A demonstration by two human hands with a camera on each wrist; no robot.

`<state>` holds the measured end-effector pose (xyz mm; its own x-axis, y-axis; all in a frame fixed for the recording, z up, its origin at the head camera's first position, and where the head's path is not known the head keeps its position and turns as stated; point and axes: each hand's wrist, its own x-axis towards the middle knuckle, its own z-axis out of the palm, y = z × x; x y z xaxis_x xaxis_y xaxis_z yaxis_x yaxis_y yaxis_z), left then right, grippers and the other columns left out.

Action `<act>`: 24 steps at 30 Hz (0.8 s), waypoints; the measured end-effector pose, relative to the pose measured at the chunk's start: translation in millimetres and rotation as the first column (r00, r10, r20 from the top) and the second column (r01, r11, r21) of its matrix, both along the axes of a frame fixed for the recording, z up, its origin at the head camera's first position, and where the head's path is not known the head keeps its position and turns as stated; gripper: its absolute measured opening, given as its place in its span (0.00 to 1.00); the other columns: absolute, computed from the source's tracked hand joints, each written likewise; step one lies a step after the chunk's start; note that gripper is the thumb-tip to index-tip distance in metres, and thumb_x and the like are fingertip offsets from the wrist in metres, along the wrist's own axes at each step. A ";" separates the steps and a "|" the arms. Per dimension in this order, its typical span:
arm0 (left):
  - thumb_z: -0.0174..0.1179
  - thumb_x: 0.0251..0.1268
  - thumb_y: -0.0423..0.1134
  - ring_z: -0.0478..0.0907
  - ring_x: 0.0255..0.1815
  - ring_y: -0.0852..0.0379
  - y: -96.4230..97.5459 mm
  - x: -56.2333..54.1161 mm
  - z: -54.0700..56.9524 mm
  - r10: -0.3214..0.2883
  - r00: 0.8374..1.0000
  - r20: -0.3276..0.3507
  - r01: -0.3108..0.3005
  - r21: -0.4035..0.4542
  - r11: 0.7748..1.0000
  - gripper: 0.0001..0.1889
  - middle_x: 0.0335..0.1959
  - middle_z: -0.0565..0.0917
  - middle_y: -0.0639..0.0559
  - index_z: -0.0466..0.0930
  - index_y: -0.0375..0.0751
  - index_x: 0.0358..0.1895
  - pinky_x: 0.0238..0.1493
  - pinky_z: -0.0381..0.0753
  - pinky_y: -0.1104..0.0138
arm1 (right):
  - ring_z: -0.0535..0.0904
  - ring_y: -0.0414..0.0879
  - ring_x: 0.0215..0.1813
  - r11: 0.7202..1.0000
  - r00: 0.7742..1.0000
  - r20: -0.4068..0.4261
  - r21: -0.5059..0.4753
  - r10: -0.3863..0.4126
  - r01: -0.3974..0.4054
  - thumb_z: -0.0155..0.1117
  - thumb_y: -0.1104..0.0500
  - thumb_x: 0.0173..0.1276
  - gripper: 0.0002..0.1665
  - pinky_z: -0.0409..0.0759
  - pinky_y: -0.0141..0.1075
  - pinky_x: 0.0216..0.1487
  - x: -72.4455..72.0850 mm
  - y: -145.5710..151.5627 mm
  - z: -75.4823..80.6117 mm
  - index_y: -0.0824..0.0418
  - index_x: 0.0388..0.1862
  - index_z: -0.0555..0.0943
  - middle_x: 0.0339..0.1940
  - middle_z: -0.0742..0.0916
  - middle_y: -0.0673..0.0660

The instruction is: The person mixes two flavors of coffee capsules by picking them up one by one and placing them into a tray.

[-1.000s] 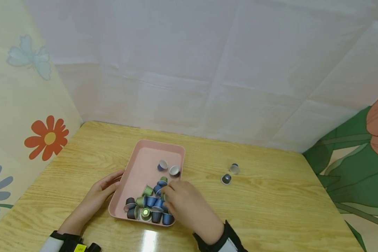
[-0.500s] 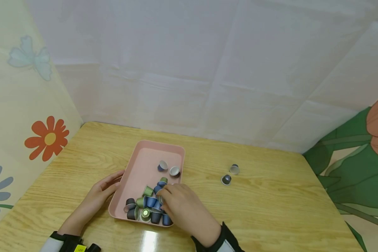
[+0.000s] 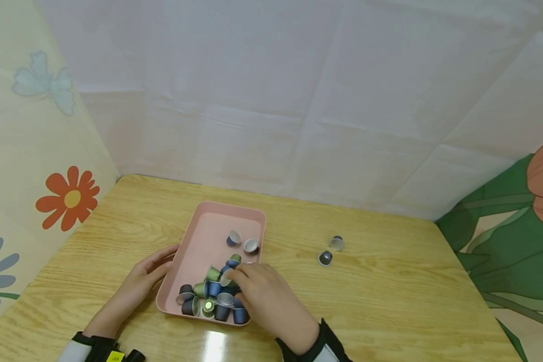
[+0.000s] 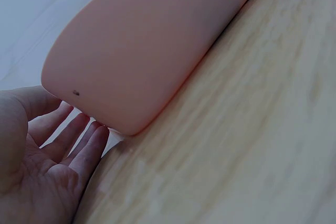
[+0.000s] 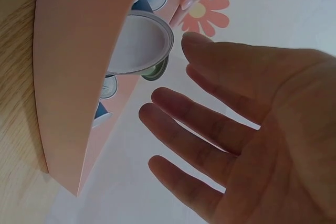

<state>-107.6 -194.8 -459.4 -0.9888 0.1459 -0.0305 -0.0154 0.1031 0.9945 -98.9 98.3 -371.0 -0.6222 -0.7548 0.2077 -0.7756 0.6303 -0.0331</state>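
Note:
In the head view a pink tray [image 3: 208, 226] holds several coffee capsules, most heaped at its near end. My left hand [image 3: 140, 276] touches the tray's left rim, and in the left wrist view its fingers [image 4: 89, 150] extend loosely against the tray's outer wall. Over the heap's right side is my right hand [image 3: 271, 299], its fingertips beside a capsule with a pale lid [image 3: 226, 278]. In the right wrist view the fingers [image 5: 194, 140] are spread and nothing shows between them. A white-lidded capsule [image 5: 142, 43] and a green capsule [image 5: 157, 72] lie near the thumb tip. The right hand hides part of the heap.
Two capsules lie apart in the tray's far half, one blue [image 3: 233, 238], one dark [image 3: 251, 246]. Right of the tray, a dark capsule [image 3: 325, 258] and a pale-lidded capsule [image 3: 337, 243] sit on the wooden table [image 3: 389, 296]. A white sheet [image 3: 271, 100] hangs behind.
Several capsules by my right fingertips have shifted and turned; a pale lid now shows there and a silver lid faces up below it. The right hand moved slightly. My left hand stayed put.

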 end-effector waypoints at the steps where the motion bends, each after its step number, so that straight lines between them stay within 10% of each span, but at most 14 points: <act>1: 0.53 0.77 0.42 0.72 0.57 0.75 0.0 0.0 0.0 0.000 1.000 0.000 0.000 0.001 1.000 0.28 0.69 0.68 0.31 0.62 0.31 0.73 0.55 0.73 0.77 | 0.80 0.43 0.51 1.000 1.000 -0.002 0.000 0.000 0.000 0.76 0.57 0.61 0.24 0.79 0.37 0.52 -0.1 0.2 0.0 0.57 0.56 0.82 0.48 0.85 0.51; 24: 0.53 0.77 0.41 0.73 0.57 0.75 0.3 0.1 0.9 -0.005 1.000 0.001 0.005 0.011 1.000 0.28 0.69 0.67 0.30 0.62 0.30 0.73 0.55 0.74 0.77 | 0.81 0.47 0.51 0.994 0.997 0.022 -0.075 -0.074 0.075 0.74 0.60 0.62 0.19 0.81 0.42 0.52 -16.0 18.2 3.0 0.59 0.52 0.83 0.49 0.85 0.53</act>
<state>-107.4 -194.5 -458.6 -0.9880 0.1513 -0.0295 -0.0156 0.0920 0.9956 -114.9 116.5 -368.0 -0.6805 -0.6887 0.2500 -0.7254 0.6813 -0.0978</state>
